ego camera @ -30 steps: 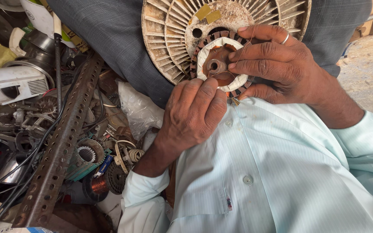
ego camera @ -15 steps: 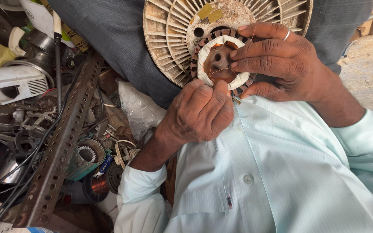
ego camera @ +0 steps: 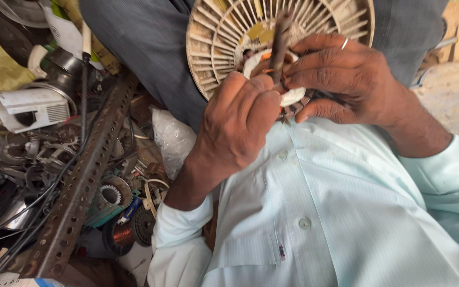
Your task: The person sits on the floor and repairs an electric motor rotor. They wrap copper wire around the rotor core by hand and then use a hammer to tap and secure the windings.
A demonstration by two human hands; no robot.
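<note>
1. Centrally, we see the left hand closed around a dark slender tool, whose tip stands at the hub of a round cream-coloured finned motor casing.
2. We see the right hand, a ring on one finger, clamped on the white hub ring at the casing's middle, steadying it against our lap and pale blue shirt.
3. We judge the main risk to be the tool slipping off the hub: the right fingertips lie just beside its tip and could be struck or scraped.
4. We also judge that the casing could tilt or roll, since it rests only on the dark trouser leg and not on a flat surface.
5. To the left, we note little open room: a perforated metal angle bar, a copper-wound coil, a white plastic housing and loose wires crowd the floor close to the left elbow.
6. To the right, we note bare sandy ground beyond the right forearm, the only free space.
</note>
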